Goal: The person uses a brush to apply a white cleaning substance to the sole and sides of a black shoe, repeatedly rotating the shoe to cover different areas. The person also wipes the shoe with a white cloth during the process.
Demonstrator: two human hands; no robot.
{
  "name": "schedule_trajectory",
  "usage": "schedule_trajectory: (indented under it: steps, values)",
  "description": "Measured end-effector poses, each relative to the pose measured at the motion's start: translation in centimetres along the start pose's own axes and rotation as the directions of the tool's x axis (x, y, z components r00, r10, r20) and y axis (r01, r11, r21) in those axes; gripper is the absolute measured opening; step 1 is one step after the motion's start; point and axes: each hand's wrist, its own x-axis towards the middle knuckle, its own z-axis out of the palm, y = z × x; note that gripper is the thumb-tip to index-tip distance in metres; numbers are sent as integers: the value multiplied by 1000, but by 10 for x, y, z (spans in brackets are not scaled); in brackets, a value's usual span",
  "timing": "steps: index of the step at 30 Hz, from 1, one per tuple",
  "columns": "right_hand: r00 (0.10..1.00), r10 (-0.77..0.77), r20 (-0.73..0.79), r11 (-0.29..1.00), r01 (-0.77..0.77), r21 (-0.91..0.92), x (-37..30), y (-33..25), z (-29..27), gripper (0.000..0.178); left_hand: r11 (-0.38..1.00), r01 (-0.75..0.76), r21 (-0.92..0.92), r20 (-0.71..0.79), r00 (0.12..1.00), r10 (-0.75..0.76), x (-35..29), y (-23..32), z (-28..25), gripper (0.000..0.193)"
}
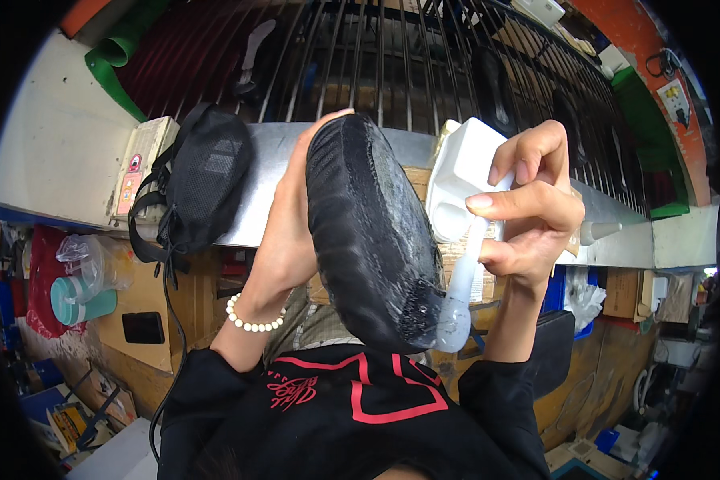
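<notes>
Upright in front of my chest is a black shoe upper, its gathered side facing left and its greyish, wet-looking underside turned right. My left hand is closed round its far left side, most of the fingers hidden behind it. Between the thumb and fingers of my right hand is a brush with a whitish handle, pointing down. Its dark bristles touch the lower part of the underside, near the edge. Just behind the brush stands a white plastic container with a round opening.
Beyond the metal ledge runs a rack of metal rods carrying dark shoe pieces. A black mesh bag with a cord sits on the left. Lower left are a phone and a teal cup. A white nozzle lies at right.
</notes>
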Motion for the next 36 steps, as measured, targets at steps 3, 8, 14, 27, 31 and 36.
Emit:
schedule_trajectory:
  steps: [3, 8, 14, 27, 31, 36]
  values:
    - [1000, -6, 14, 1000, 6, 24, 7, 4, 8, 49, 977, 157, -145, 42, 987, -153, -7, -1, 4, 83]
    - [995, 36, 90, 998, -41, 56, 16, 10, 18, 47, 754, 463, -466, 221, 886, -407, -22, 12, 12, 76]
    - [984, -26, 177, 999, 20, 37, 27, 20, 14, 48, 505, 558, -659, 331, 818, -471, -28, 27, 17, 67]
    - [964, 26, 264, 978, -79, 191, 28, 26, 12, 42, 335, 573, -748, 384, 785, -486, -38, 38, 19, 48]
    - [956, 207, 207, 977, -212, 0, 21, 11, 9, 39, 378, 507, -775, 344, 840, -419, -38, 36, 22, 46]
    - [961, 207, 181, 978, -198, -68, 23, 4, 8, 40, 334, 578, -744, 401, 787, -470, -41, 34, 20, 46]
